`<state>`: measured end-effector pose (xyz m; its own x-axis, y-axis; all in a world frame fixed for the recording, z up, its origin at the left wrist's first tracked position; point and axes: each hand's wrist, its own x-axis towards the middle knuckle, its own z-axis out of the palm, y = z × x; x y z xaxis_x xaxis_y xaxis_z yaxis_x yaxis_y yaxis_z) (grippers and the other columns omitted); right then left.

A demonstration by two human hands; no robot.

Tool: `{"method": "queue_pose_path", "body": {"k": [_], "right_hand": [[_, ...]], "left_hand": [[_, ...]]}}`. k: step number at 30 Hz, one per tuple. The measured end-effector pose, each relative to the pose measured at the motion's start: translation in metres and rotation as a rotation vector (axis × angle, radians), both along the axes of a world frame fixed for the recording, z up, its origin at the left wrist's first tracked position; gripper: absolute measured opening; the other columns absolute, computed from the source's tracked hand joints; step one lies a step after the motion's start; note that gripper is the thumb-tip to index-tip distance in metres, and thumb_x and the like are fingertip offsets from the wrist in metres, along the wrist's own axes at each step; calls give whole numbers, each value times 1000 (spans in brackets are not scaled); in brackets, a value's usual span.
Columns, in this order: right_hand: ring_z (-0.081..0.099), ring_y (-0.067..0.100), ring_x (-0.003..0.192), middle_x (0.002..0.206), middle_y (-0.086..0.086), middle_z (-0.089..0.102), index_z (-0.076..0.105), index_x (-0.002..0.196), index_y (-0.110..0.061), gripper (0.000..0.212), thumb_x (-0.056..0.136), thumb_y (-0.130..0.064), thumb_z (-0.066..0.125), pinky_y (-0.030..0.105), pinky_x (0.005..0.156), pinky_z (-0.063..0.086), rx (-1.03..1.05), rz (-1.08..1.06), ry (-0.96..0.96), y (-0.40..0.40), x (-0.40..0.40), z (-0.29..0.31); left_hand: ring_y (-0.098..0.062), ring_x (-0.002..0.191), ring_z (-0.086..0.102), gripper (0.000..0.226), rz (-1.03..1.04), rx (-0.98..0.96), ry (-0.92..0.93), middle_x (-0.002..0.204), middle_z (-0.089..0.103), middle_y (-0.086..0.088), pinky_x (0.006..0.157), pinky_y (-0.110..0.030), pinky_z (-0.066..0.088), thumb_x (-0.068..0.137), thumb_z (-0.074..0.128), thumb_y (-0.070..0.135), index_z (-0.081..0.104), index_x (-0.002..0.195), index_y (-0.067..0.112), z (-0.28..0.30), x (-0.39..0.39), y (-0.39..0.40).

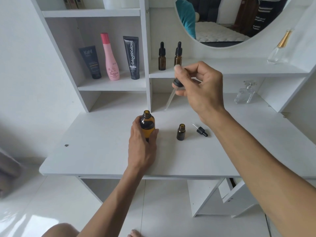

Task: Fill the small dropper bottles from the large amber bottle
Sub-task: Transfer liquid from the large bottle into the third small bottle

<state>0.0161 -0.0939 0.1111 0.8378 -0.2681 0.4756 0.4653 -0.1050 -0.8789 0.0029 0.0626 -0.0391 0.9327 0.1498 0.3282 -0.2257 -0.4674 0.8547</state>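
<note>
Left hand [142,142] wraps the open large amber glass bottle [147,124], steadying it, while right hand [199,89] pinches its long black-capped glass dropper [174,90] above, 1 small uncapped bottle [181,132] waiting.

Large bottle [147,124] in left hand [142,146]: amber glass, darker band across middle; dropper [174,88] in right hand [200,90]: black cap, clear pipette. Between the hands, small bottle [181,132] dark brown amber; under right wrist, loose dropper cap [201,131] black; white desk [102,147] beneath. Beyond the hands: two dropper bottles [162,56] amber with black tops, pink bottle [111,57] with darker pink cap, two dark grey tubes [90,61] with white lettering, white shelves [112,86].
</note>
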Motion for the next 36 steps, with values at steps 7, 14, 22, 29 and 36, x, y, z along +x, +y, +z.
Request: {"method": "queue_pose_path", "body": {"k": [7,14,22,29,36], "right_hand": [[75,29,76,78,11,71,66,79,-11,19,90,-22,76,35,61,63,-16,94,-46,33,9,14],[74,34,71,71,1,71,67,77,-13,19,88,-25,77,50,64,63,-97,104,-10,40,16,9],[75,29,70,74,3,71,67,76,-16,19,87,-27,78,46,63,64,-134,103,-7,42,21,10],[75,20,69,72,2,72,70,82,-8,22,87,-29,78,44,63,64,-226,114,25,46,24,-4],[73,15,68,72,3,74,71,80,-7,19,86,-23,80,33,72,62,-335,205,140,49,22,-43]], "left_hand": [[-23,105,63,50,-3,-4,8,131,56,3,86,-30,47,97,62,27,36,140,28,2,-2,0],[-20,105,59,51,-2,-11,14,133,54,4,86,-29,44,97,62,27,37,141,26,6,-4,-1],[-13,104,54,52,-2,-12,28,135,53,4,86,-25,40,97,62,27,37,142,25,8,-5,-1],[-18,104,57,52,-2,-4,22,133,53,4,85,-28,42,97,62,28,37,142,26,7,-5,-1],[-16,106,57,51,-13,-8,6,130,53,5,87,-30,46,97,62,27,36,141,26,8,-6,0]]}}
